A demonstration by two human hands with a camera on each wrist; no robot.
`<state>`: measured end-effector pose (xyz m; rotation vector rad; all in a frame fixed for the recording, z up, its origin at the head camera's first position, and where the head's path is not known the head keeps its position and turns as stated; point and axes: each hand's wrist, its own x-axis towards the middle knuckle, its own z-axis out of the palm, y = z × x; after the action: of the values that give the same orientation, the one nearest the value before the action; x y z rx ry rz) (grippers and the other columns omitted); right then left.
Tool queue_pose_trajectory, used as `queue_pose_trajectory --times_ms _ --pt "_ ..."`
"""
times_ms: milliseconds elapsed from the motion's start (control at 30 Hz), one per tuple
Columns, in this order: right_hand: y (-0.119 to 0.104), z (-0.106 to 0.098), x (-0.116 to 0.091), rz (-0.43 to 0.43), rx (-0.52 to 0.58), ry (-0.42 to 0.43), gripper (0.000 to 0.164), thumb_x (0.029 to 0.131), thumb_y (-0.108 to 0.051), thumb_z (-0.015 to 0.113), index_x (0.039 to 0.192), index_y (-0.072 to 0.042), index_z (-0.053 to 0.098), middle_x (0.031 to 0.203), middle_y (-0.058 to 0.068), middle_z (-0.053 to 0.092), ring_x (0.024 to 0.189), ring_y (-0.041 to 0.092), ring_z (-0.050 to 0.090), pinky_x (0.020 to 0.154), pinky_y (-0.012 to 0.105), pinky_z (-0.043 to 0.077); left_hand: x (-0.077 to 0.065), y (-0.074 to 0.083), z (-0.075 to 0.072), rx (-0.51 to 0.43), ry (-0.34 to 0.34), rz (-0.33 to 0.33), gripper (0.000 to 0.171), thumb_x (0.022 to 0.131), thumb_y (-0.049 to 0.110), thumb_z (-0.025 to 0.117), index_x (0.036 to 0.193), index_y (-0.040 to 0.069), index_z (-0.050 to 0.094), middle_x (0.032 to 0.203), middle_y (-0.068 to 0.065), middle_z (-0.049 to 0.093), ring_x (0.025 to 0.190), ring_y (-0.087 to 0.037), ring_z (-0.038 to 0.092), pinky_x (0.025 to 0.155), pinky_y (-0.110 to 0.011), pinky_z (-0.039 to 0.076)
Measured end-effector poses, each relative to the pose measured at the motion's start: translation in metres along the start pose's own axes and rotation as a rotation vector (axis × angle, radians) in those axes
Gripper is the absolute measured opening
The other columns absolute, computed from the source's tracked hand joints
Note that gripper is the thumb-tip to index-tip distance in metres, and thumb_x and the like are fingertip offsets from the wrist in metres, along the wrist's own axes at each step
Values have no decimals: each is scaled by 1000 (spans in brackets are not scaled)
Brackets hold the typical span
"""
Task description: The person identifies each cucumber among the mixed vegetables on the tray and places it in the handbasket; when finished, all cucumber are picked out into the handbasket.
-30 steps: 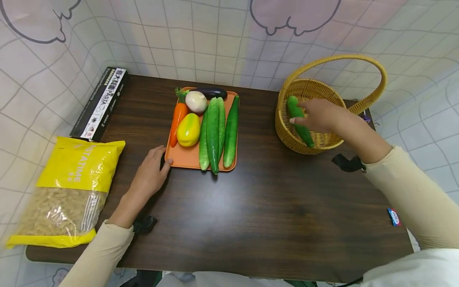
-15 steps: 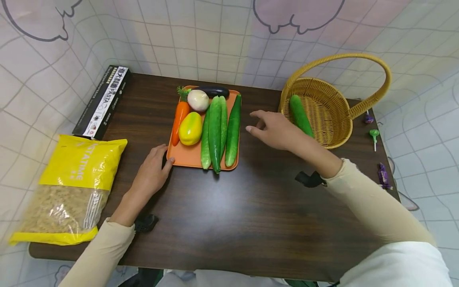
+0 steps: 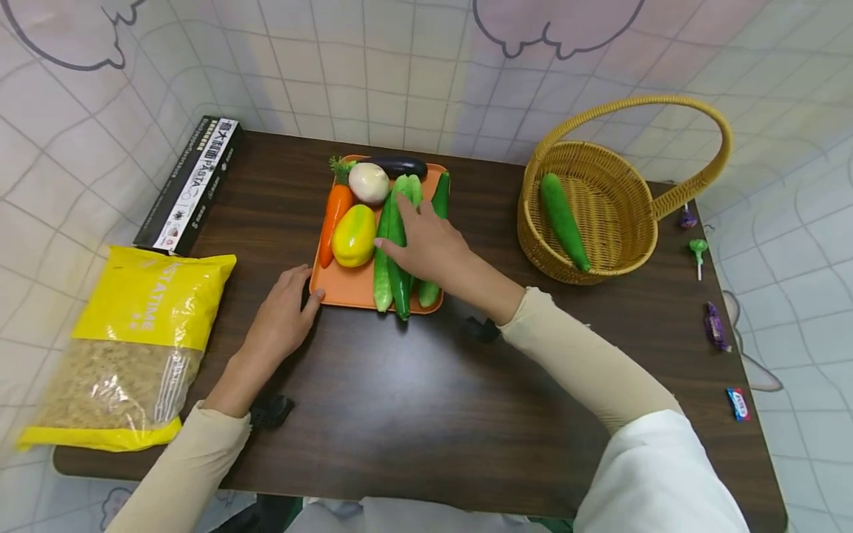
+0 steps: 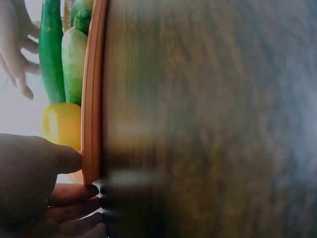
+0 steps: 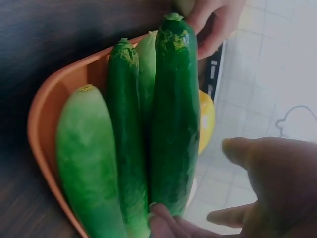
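Right hand (image 3: 433,248) has come across from beside the round-bottomed yellow woven basket (image 3: 620,218) to the flat orange rectangular tray (image 3: 346,291), and is now over four long green cucumbers (image 3: 400,289) lying side by side there. Its fingers are spread, thumb well apart; in the right wrist view, fingertips meet the far part of the thickest dark cucumber, pinching nothing. Left hand (image 3: 283,311) has stayed at the tray's near left corner, thumb on the rim, fingers against the outer side: edge pinched between them.

One long green cucumber (image 3: 563,222) leans inside the basket, against its left side, where it also lay half a second ago. My reading: that one is delivered, and the hand is back among the rest.

Also on the tray: orange carrot with leafy top (image 3: 335,215), glossy yellow pepper-shaped piece (image 3: 354,237), white round vegetable (image 3: 369,183), dark purple eggplant (image 3: 393,166).

Surface: dark brown wood-grain table (image 3: 426,422). Left side: yellow-and-clear plastic pasta bag (image 3: 133,355), slim black-and-white pasta box (image 3: 189,185). Right edge: green lollipop (image 3: 697,248), purple-wrapped sweet (image 3: 716,326), small blue-and-red packet (image 3: 738,404).

Room: pale grid-patterned wall covering (image 3: 373,81), grey cartoon outlines.
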<state>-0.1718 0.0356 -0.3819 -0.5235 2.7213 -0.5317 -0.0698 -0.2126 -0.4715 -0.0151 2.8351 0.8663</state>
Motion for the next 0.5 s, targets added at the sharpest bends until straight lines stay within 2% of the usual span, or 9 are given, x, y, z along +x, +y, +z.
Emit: queue_pose_trajectory --times_ms 100,233,500 --pt "-7 4 7 22 -46 1 91 96 -59 55 162 -15 11 154 26 28 92 33 60 66 41 56 0 0 0 -2 -5 -1 60 106 32 52 151 -3 36 155 -23 31 141 -40 32 112 -59 28" --pt "-12 8 12 71 -61 -21 91 96 -53 60 162 -15 10 147 27 30 74 27 58 57 34 52 1 0 0 -4 -2 10 60 106 32 52 150 -3 36 154 -23 32 140 -40 33 112 -58 29" --pt "-18 9 19 139 -7 -87 87 99 -39 60 162 -14 5 153 31 20 79 28 57 63 35 52 1 -1 -2 -6 7 36 58 106 29 52 149 -5 36 153 -24 32 140 -41 33 112 -59 29"
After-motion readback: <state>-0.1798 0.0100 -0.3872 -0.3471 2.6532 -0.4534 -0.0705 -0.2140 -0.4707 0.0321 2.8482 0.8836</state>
